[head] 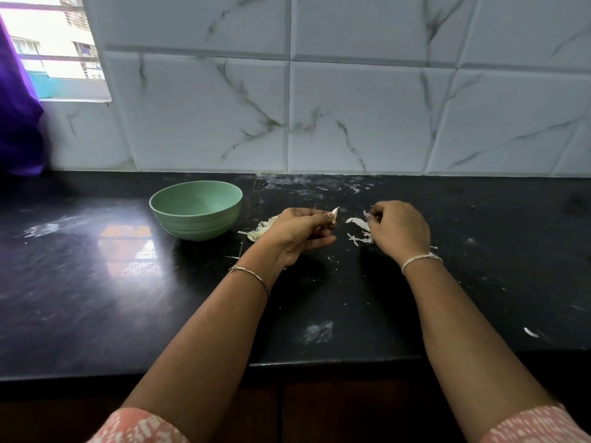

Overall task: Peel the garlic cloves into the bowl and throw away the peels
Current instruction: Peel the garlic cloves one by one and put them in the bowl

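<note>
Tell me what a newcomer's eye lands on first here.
Over the black counter, the left hand pinches a pale garlic clove and the right hand pinches a bit of peel. White peel scraps lie between them, and a green bowl stands just left.

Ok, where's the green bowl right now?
In the head view, the green bowl sits on the black counter, just left of the left hand.

Both forearms reach toward 12 o'clock; left hand [300, 233] pinches a garlic clove [334, 214] toward 3 o'clock, right hand [399, 231] pinches a peel scrap [366, 214] toward 9 o'clock
</note>
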{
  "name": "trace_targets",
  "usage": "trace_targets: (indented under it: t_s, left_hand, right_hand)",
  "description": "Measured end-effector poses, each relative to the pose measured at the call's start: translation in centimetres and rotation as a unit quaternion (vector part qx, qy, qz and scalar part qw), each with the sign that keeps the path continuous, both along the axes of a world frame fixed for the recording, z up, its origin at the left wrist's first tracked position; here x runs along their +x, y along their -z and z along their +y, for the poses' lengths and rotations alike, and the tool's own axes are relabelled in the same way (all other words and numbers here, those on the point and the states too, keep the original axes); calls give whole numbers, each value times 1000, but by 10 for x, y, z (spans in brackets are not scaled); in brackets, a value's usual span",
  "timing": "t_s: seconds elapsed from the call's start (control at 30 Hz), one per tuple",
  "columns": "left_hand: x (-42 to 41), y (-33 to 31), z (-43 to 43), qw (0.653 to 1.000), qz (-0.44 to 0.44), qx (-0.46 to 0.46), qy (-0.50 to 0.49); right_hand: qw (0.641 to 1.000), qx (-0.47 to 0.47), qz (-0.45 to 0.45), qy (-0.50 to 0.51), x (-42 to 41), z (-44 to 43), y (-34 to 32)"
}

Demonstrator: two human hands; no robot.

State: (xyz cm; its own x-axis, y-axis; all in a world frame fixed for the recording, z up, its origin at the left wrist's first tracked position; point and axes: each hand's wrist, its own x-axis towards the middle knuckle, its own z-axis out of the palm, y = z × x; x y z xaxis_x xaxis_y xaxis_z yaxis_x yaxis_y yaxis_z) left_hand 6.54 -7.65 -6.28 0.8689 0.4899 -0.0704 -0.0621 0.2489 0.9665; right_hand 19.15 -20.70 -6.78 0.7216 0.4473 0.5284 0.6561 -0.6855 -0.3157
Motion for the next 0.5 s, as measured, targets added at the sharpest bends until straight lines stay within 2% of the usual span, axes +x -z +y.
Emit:
trace_targets:
  t_s: [0.07, 0.2, 0.3, 0.37, 0.47, 0.5]
  left_hand:
    - [-1, 0, 0, 1000, -1, -26, 15]
    - [-2, -1, 1, 998, -2, -60, 34]
    - [-3, -1, 0, 997, 0, -62, 44]
    - [-2, -1, -2, 998, 0, -55, 43]
    - [-2, -2, -3, 999, -2, -43, 34]
    - [-1, -2, -3, 999, -3, -41, 33]
  right_hand:
    - [1000, -16, 13, 14, 2, -2, 1]
    - [999, 28, 1, 15, 2, -2, -3]
    - [995, 77, 0, -70, 2, 1, -2]
    - [977, 129, 56, -163, -2, 6, -3]
    - [917, 210, 211, -266, -9, 11, -8]
    - [900, 229, 234, -286, -11, 11, -8]
